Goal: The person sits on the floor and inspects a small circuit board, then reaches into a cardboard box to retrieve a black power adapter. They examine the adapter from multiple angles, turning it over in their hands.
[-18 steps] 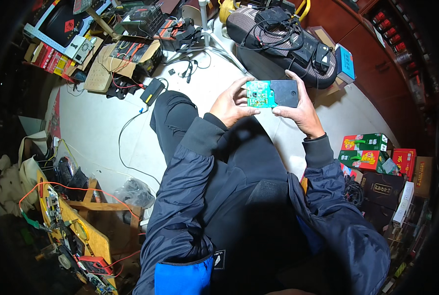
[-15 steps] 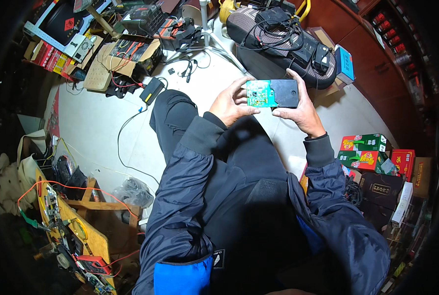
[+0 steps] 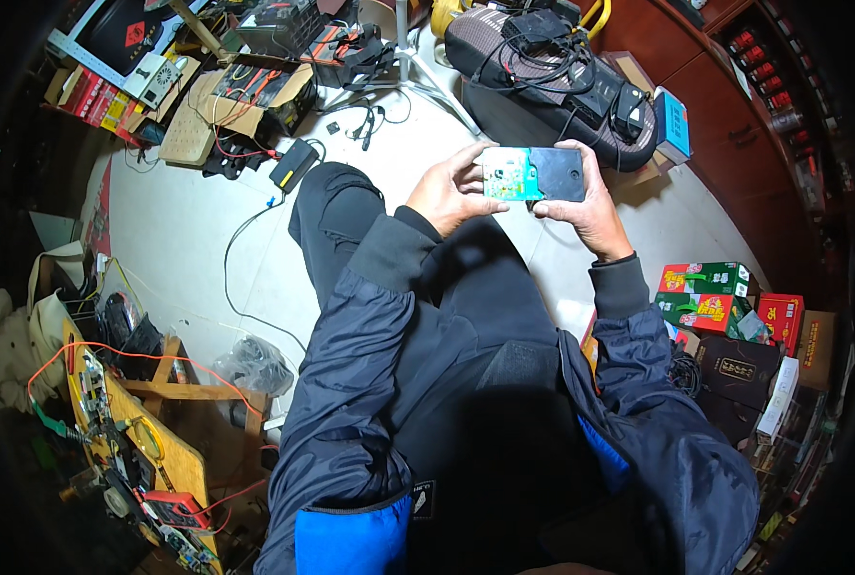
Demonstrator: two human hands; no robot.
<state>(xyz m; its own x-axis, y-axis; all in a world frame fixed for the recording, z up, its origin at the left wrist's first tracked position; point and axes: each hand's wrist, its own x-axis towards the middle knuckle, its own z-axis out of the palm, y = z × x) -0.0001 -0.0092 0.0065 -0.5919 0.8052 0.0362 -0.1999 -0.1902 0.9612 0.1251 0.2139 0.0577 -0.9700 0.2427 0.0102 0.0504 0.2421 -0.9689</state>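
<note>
Above my knees I hold a green circuit board (image 3: pixel 509 174) joined side by side with a flat black plastic part (image 3: pixel 559 174). My left hand (image 3: pixel 451 192) grips the board's left edge, with its thumb below and fingers at the top. On the opposite side, my right hand (image 3: pixel 590 206) is closed around the black part's right end. Small components show on the board's face, partly washed out by glare. A small round hole sits near the right end of the black part. How the two pieces are fastened cannot be made out.
Beyond my hands, a seat-like cushion (image 3: pixel 514 53) carries black cables and adapters. A black power adapter (image 3: pixel 294 165) lies on the floor by my left knee. At lower left stands a wooden bench (image 3: pixel 183 450) with a red multimeter (image 3: pixel 176 510). Colourful boxes (image 3: pixel 704 295) are stacked at right.
The board and black part have risen slightly and tilted, so more glare falls on the board. Both hands keep their hold.
</note>
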